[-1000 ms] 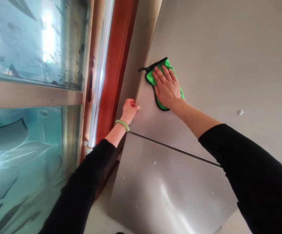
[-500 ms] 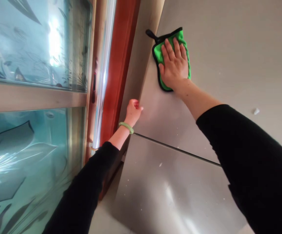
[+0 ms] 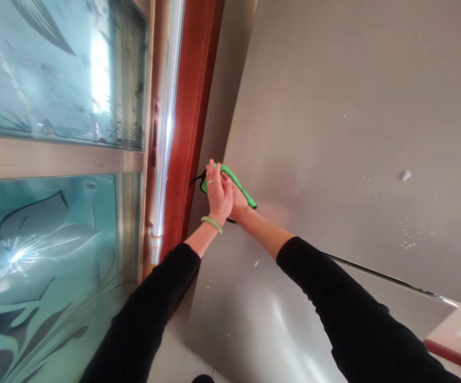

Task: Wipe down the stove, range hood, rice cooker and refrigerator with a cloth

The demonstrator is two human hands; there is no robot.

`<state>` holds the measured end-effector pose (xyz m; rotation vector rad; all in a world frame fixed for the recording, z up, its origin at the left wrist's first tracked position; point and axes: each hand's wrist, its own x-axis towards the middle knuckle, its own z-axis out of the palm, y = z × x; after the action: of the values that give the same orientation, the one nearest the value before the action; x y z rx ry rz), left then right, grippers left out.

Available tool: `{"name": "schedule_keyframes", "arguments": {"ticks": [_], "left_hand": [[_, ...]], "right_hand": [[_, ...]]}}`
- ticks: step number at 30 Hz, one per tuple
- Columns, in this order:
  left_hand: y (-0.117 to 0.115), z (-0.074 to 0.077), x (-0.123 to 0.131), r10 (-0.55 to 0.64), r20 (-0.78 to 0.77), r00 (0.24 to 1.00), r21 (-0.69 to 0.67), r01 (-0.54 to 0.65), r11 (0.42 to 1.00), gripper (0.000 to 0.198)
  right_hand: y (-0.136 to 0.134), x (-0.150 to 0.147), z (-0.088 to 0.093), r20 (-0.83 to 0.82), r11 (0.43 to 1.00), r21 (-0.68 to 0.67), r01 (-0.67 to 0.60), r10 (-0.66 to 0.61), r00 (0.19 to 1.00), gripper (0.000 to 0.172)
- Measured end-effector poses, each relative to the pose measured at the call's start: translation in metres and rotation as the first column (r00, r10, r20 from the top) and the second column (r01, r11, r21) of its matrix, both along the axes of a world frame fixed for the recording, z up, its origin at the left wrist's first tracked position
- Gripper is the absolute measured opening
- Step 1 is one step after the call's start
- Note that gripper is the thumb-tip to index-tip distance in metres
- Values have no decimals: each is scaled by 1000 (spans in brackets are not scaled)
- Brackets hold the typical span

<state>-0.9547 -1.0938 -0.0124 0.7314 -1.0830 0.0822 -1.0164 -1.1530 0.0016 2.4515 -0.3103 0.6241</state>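
Note:
A green cloth (image 3: 230, 173) with black edging and a black loop lies against the left edge of a large grey-beige panel (image 3: 313, 106), a little above its dark seam. My right hand (image 3: 238, 199) is on the cloth, partly hidden behind my left hand. In front of it is my left hand (image 3: 219, 191), fingers stretched upward, with a ring and a pale green bangle (image 3: 211, 224) at the wrist. The two hands overlap at the cloth.
Patterned glass sliding doors (image 3: 47, 234) in a metal frame stand at the left. A red-brown door frame (image 3: 190, 106) runs beside the panel. Small white specks and one white bump (image 3: 405, 175) mark the panel. A red bar (image 3: 455, 357) shows at lower right.
My right hand and the cloth have come down and left to the panel's edge. My left hand has opened its fingers and now overlaps my right hand. The view has shifted slightly.

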Motion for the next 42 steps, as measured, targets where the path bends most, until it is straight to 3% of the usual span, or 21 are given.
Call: {"name": "schedule_keyframes", "arguments": {"ticks": [4,7,10,13,18,20,22,25,28,31,33,36,42], "left_hand": [[-11,-25,-5,60,-12,998,-46,-61,997,51],[-19,-29,-3,83,35,996,-63,-80,995,54],[-20,-17,-11,112,127,986,-53,-106,993,57],[-14,10,-37,104,254,962,-79,-87,993,59],[-4,64,-82,58,365,929,-119,-15,993,65],[-5,80,-81,81,386,919,-95,-48,994,73],[-8,91,-69,130,403,906,-54,-118,991,82],[-12,97,-41,204,432,879,-13,-220,975,89],[-11,97,-20,229,492,840,14,-270,963,91],[-6,98,-9,229,537,812,33,-291,956,91],[-3,101,-4,218,563,797,41,-291,956,88],[1,105,3,214,611,762,47,-305,951,79],[7,109,10,283,662,694,15,-389,921,79]], "right_hand": [[5,4,-1,44,997,-27,79,-78,996,83],[9,5,2,43,982,-96,164,-160,986,89],[13,-8,13,21,969,-172,176,-175,984,90],[21,-45,40,57,961,-206,182,-174,983,87],[46,-157,122,307,894,-280,349,-261,915,68],[56,-212,153,445,853,-280,440,-291,847,69],[63,-273,170,589,810,-249,531,-309,747,71],[67,-370,168,777,774,-185,605,-263,573,77],[64,-456,144,873,772,-200,604,-139,467,79],[58,-495,120,918,750,-201,630,-79,388,79],[56,-483,109,947,730,-143,668,-95,307,84],[55,-413,100,964,713,-102,694,-101,246,85],[65,-217,66,753,768,-139,625,-328,570,76]]}}
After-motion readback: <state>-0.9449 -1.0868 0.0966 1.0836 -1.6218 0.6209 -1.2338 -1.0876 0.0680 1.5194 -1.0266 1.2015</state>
